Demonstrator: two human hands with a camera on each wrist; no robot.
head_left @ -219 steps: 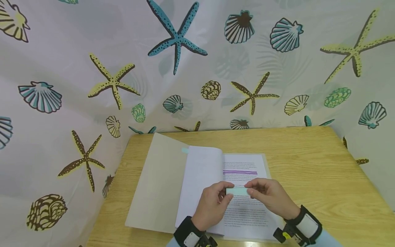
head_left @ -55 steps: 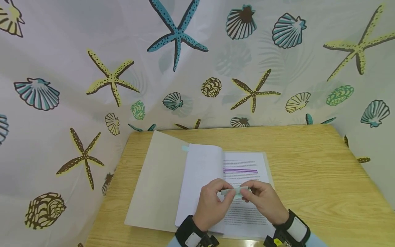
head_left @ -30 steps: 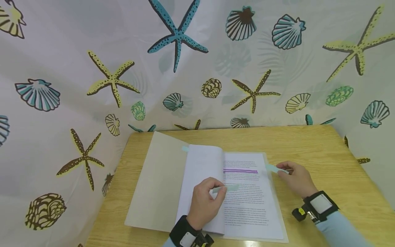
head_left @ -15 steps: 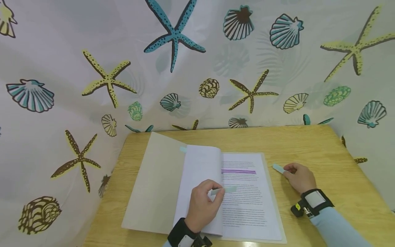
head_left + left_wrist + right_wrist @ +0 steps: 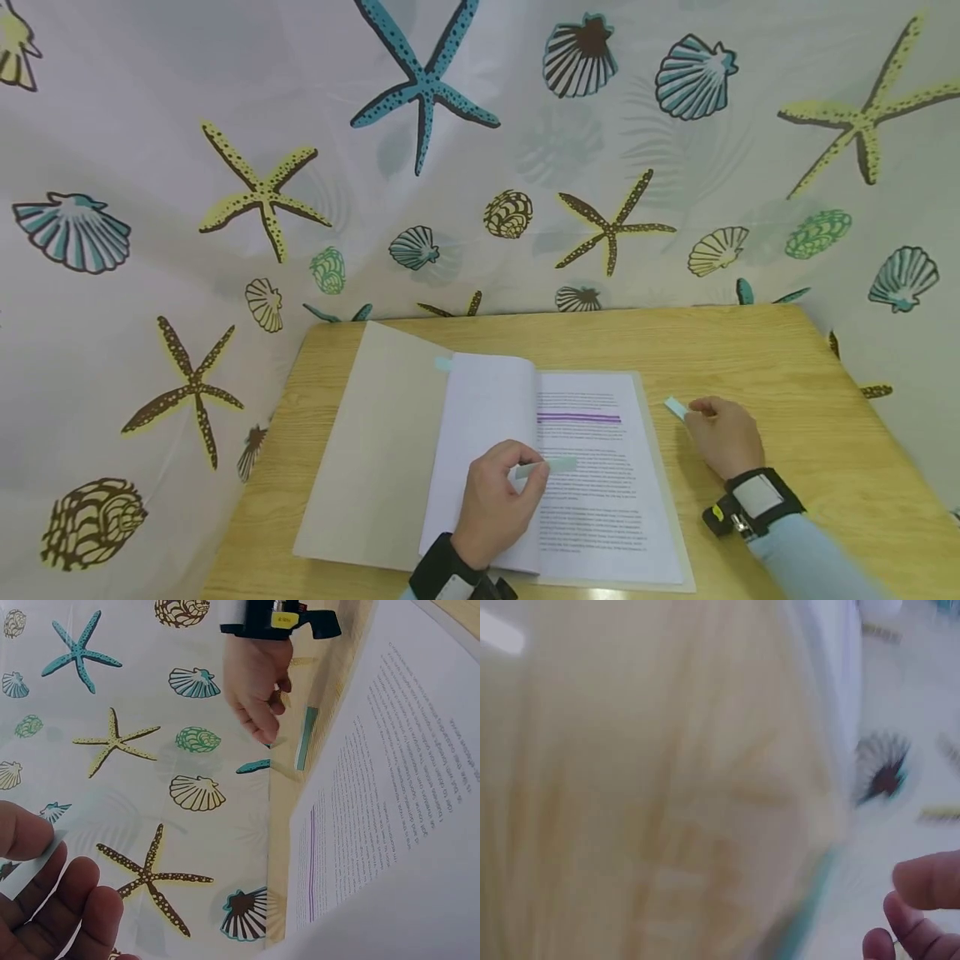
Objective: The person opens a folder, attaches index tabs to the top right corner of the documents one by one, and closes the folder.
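Observation:
Over the printed page (image 5: 592,517), my left hand (image 5: 495,504) pinches a pale teal sticky strip (image 5: 564,464) between thumb and forefinger, its free end pointing right. A small teal pad of sticky notes (image 5: 676,408) lies on the table to the right of the papers. My right hand (image 5: 725,437) is just beside it and overlaps it in the head view. In the left wrist view a gap shows between that hand (image 5: 255,686) and the pad (image 5: 306,739). Its fingers (image 5: 930,880) hold nothing in the right wrist view, with the teal edge (image 5: 810,904) apart from them.
A bound document lies open, its cover (image 5: 367,458) and a curled white page (image 5: 480,408) turned left. Another teal tab (image 5: 443,364) sticks out at that page's top. Purple lines (image 5: 579,417) mark the text. A shell-patterned cloth (image 5: 465,167) hangs behind the wooden table (image 5: 810,433).
Both hands held the teal pad over the page earlier; a strip came off into my left hand. My right hand carried the pad right, set it on the table and let go.

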